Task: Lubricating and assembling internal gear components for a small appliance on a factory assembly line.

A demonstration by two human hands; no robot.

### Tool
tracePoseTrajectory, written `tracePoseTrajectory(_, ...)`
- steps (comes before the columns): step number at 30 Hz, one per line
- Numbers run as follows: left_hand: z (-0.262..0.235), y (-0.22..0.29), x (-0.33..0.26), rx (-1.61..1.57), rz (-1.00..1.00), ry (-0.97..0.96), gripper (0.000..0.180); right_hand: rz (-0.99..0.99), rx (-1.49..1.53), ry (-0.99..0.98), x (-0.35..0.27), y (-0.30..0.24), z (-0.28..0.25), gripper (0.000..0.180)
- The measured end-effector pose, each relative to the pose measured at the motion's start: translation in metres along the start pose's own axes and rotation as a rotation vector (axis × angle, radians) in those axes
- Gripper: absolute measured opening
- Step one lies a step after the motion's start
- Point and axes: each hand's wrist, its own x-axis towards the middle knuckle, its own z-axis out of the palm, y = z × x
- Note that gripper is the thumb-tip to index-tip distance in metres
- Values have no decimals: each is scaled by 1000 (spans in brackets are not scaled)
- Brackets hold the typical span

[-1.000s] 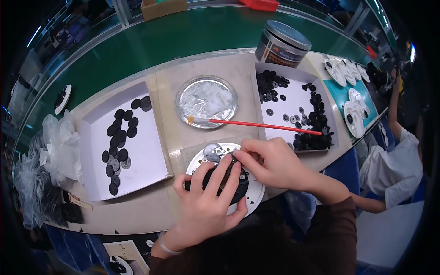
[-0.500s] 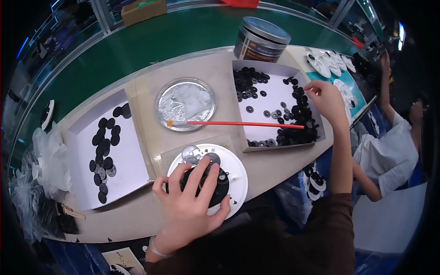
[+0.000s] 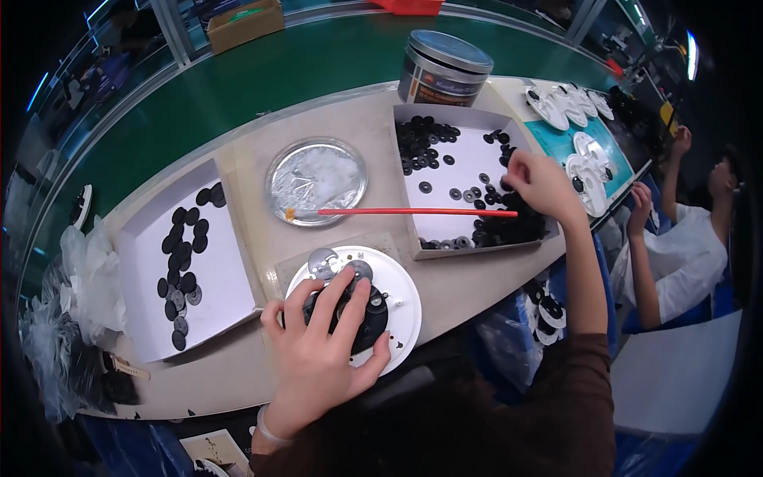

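Observation:
My left hand (image 3: 314, 350) rests on a white round plate (image 3: 407, 310) with its fingers spread and arched over a large black wheel (image 3: 372, 324). Grey and clear discs (image 3: 323, 263) sit by the fingertips at the plate's far edge. Over the right side of a shallow white tray (image 3: 445, 184), my right hand (image 3: 543, 183) is closed in a pinch. A dark bit shows at its fingertips, but whether it is held or lies below cannot be made out. Many small black gears (image 3: 429, 131) lie loose in this tray.
A red stick brush (image 3: 417, 211) lies across the tray's near part, its yellowish tip on a foil-like round dish (image 3: 316, 181). Left stands another tray (image 3: 139, 270) with black discs. A metal tin (image 3: 445, 70) stands behind, white assemblies (image 3: 548, 107) at right. A co-worker (image 3: 687, 254) sits beyond.
My right hand has moved left and slightly down, farther over the gears, its fingers drawn together. My left hand stays on the plate. The view has shifted slightly.

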Motion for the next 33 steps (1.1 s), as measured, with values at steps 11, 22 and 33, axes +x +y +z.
tracePoseTrajectory(11, 5, 2, -14, -30, -42, 164, 40, -342, 902, -517, -68, -129, 11, 14)
tracePoseTrajectory(22, 7, 0, -15, -57, -54, 154, 39, 212, 1253, -1010, -52, -136, 28, 22)
tracePoseTrajectory(33, 8, 1, -14, -75, -49, 157, 39, -257, 834, -580, -59, -135, 24, 24)
